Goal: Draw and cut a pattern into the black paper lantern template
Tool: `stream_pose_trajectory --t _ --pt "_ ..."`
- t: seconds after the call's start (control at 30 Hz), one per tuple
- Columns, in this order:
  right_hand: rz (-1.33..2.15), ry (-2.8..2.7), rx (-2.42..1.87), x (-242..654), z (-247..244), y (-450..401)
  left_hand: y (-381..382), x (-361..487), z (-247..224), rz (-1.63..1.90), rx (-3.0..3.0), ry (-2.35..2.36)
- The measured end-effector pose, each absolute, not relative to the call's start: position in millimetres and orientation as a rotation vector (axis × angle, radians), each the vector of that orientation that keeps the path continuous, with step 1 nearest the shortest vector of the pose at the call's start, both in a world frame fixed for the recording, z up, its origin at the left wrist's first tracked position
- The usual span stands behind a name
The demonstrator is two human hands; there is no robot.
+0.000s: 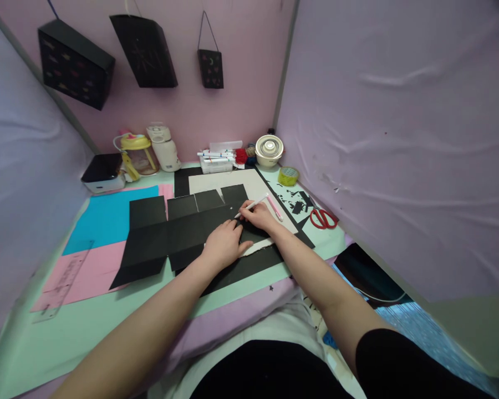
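Note:
A large piece of black cardstock [187, 228], cut with flaps and creased into panels, lies across the middle of the table. My left hand [224, 244] rests on it with the fingers spread, pressing near its right part. Gripped in my right hand [255, 215] is a slim white pen [254, 204], its tip down at the card just beyond my left fingertips. Whether it is a craft knife or a pen is hard to see. Beneath the card are a white board [208, 182] and another black sheet [228, 279]. To the right of my right hand lies a pink-and-white pen [275, 208].
Red-handled scissors [323, 218], black paper scraps [298, 207] and a tape roll [288, 176] lie at the right. Blue paper [108, 216], pink paper [95, 277] and a clear ruler [66, 280] are at left. Along the back stand a marker box [217, 164], bottle [165, 149] and lidded bowl [269, 151].

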State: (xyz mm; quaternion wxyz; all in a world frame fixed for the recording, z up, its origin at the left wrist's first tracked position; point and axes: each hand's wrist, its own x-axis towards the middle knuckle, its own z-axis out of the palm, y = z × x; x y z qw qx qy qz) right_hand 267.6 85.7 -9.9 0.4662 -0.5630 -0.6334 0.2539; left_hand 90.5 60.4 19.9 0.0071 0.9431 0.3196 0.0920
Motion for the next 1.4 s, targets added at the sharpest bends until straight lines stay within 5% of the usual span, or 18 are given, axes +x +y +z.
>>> stream_pose_trajectory --t 1.4 --pt "0.446 -1.527 -1.438 268.2 -6.7 86.5 60.4 91.3 19.6 0.233 2.959 1.024"
